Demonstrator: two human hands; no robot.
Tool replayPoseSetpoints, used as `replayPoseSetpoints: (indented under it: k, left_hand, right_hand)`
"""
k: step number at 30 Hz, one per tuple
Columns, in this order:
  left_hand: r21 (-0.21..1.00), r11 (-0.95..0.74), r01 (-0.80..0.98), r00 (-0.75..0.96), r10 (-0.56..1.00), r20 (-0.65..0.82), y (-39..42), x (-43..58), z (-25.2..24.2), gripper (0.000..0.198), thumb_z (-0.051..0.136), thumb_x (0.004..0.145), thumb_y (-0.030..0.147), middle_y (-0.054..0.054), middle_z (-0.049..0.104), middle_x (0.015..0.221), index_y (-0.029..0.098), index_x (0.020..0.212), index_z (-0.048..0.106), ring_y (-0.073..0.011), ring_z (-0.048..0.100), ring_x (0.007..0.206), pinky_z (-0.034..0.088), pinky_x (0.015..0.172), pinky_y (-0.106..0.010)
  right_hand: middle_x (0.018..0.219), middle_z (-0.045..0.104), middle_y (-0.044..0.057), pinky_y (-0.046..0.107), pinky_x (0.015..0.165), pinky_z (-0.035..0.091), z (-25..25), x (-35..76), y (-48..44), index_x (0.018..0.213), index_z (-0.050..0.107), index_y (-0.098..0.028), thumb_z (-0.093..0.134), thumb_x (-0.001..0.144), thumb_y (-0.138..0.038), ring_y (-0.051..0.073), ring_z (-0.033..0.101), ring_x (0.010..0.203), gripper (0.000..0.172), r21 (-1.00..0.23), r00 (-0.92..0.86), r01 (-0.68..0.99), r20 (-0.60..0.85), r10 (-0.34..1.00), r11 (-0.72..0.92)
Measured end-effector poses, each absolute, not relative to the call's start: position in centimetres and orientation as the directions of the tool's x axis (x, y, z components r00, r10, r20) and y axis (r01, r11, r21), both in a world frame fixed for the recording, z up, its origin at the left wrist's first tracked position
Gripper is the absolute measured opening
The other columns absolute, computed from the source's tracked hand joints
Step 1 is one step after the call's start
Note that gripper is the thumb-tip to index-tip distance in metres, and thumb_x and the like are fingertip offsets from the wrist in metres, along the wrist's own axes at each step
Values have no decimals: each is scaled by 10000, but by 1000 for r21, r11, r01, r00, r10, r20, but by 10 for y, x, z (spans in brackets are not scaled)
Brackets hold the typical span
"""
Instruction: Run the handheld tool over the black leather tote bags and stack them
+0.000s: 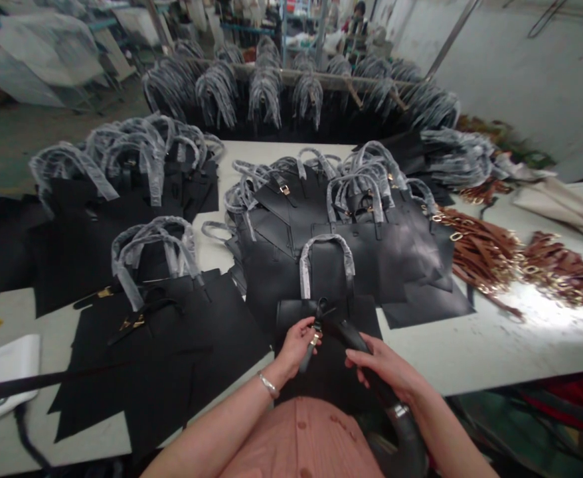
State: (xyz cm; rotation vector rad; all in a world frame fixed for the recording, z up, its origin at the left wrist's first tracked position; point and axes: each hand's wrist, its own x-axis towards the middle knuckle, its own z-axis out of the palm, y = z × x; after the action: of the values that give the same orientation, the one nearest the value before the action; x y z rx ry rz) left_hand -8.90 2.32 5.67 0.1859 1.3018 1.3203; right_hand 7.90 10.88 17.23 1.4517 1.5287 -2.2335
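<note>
A black bag panel (326,265) with one plastic-wrapped handle (327,247) lies in front of me at the table's near edge. My left hand (301,342) pinches a short black strap (309,356) with a gold clasp, close to a knotted black loop on the panel. On the right, my right hand (378,362) has its fingers wrapped round a thick black tube-like tool (354,335), whose tip points toward the strap. The tool's thicker lower part curves down past my right wrist.
Stacks of black bag panels with wrapped handles (155,242) cover the left and middle of the table (435,342). Brown straps with gold rings (491,252) are heaped at right. A white box (12,375) sits at far left. More wrapped handles hang on a rack behind.
</note>
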Motion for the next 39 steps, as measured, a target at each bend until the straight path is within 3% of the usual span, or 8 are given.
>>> replayPoseSetpoints:
  k: [8, 12, 16, 22, 27, 31, 35, 39]
  left_hand:
    - [794, 386, -470, -275, 790, -547, 23, -91, 54, 390, 635, 791, 367, -69, 655, 815, 136, 1096, 556, -142, 610, 644, 437, 510, -221]
    - [932, 348, 99, -487, 834, -259, 27, -116, 57, 276, 585, 813, 244, -63, 628, 908, 170, 1074, 538, -178, 611, 808, 486, 722, -303]
    - [621, 418, 663, -518, 855, -22, 34, -143, 61, 560, 694, 741, 261, -153, 491, 1244, 148, 1238, 463, -302, 468, 1147, 390, 943, -428]
    - [274, 455, 848, -435, 891, -132, 52, -161, 62, 328, 645, 781, 423, -124, 546, 1076, 178, 984, 565, -315, 487, 1055, 374, 862, -403]
    - [491, 518, 701, -417, 855, -309, 62, -178, 58, 187, 619, 785, 357, -46, 637, 789, 199, 885, 610, -237, 602, 793, 410, 719, -310]
    - [844, 521, 126, -299, 832, -468, 61, -186, 70, 456, 741, 633, 304, -51, 695, 892, 147, 1049, 640, -210, 633, 806, 465, 754, -298]
    - [811, 339, -477, -112, 891, -439, 55, -186, 105, 560, 798, 575, 299, -49, 710, 858, 136, 1087, 641, -216, 660, 772, 519, 772, -338]
    - [855, 69, -514, -397, 864, -308, 46, -191, 158, 414, 781, 602, 382, -15, 696, 766, 161, 934, 671, -213, 669, 750, 557, 754, -332]
  right_hand:
    - [757, 672, -13, 191, 413, 417, 166, 83, 118, 920, 559, -200, 702, 743, -441, 79, 546, 457, 331, -717, -466, 503, -696, 547, -483]
    - [740, 657, -14, 200, 429, 419, 171, 121, 134, 870, 563, -197, 708, 746, -440, 86, 549, 483, 309, -735, -330, 480, -657, 677, -479]
    - [731, 648, -8, 206, 434, 419, 172, 181, 129, 879, 563, -196, 714, 742, -440, 86, 539, 485, 318, -716, -138, 451, -645, 752, -532]
    - [685, 617, -2, 223, 416, 421, 160, 250, 82, 865, 569, -197, 722, 729, -467, 113, 553, 490, 338, -640, 77, 405, -687, 722, -653]
    - [714, 632, 5, 222, 434, 439, 159, 266, 39, 883, 589, -197, 721, 734, -474, 119, 573, 519, 341, -606, 55, 371, -742, 669, -703]
    - [626, 604, -27, 209, 410, 416, 152, 262, 23, 924, 583, -203, 695, 755, -493, 112, 552, 474, 354, -603, 10, 370, -759, 652, -707]
    - [674, 621, -34, 204, 428, 425, 144, 254, 28, 1008, 557, -214, 692, 755, -487, 105, 564, 490, 395, -641, -6, 370, -726, 688, -673]
    - [664, 619, -45, 206, 437, 431, 143, 246, 40, 1084, 537, -214, 695, 750, -478, 101, 554, 477, 454, -690, -10, 377, -671, 742, -618]
